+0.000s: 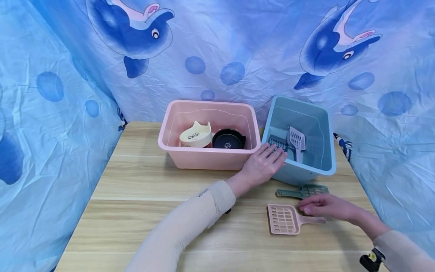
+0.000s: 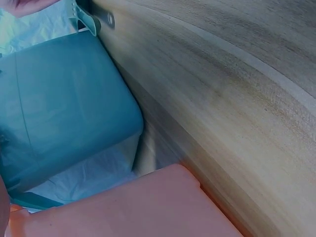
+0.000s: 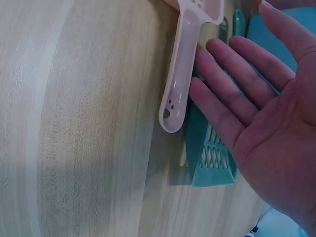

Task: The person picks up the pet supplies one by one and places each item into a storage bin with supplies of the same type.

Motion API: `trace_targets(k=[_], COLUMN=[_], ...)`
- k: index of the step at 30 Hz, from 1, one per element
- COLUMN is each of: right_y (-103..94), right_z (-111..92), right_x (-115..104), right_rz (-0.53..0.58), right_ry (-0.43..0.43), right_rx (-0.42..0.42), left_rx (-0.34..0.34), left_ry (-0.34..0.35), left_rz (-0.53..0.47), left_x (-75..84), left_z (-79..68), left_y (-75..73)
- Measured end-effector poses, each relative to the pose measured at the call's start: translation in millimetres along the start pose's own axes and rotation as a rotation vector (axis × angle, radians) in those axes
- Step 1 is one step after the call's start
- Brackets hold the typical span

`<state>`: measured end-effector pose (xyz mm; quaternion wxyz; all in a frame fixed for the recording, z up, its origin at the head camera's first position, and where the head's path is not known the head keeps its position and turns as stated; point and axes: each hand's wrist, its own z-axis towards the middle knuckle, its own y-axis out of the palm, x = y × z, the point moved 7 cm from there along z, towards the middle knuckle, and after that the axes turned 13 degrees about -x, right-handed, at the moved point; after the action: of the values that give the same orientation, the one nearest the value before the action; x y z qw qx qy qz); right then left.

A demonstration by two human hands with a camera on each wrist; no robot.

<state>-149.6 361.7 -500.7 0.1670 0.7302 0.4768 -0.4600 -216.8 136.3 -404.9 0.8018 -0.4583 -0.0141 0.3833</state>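
Note:
My left hand (image 1: 261,166) lies with fingers extended over the near left corner of the blue bin (image 1: 302,174), by the pink bin (image 1: 207,159); contact with the rim is hard to tell. Inside the blue bin are a dark slotted scoop (image 1: 278,142) and a lavender litter scoop (image 1: 297,140). My right hand (image 1: 326,206) holds nothing and is over the table between a green litter scoop (image 1: 289,193) and a pink litter scoop (image 1: 283,219). In the right wrist view its palm shows, fingers extended close to the pink scoop's handle (image 3: 178,74).
A cream cat-eared bowl (image 1: 196,136) and a black bowl (image 1: 228,139) sit in the pink bin. Both bins stand towards the back of the wooden table (image 1: 136,215). A blue dolphin-print sheet (image 1: 217,49) hangs behind and at the sides.

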Motion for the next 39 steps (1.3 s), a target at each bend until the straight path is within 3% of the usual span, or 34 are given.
trace_targets(k=[14,26,39], right_y=[8.2,19.8,33.6], right_z=[8,15,28], right_x=[18,16,16], right_rz=[0.081,0.141,0.158], right_ry=[0.075,0.011,0.019], right_rx=[-0.085,-0.16,-0.202], left_rx=[0.006,0.019,-0.013], left_ry=[0.006,0.004,-0.008], left_rz=[0.028,0.041,0.043], left_x=[7.8,10.0,5.1], left_z=[-0.6,-4.4,-3.9], left_y=[-4.0,-5.1,-8.5])
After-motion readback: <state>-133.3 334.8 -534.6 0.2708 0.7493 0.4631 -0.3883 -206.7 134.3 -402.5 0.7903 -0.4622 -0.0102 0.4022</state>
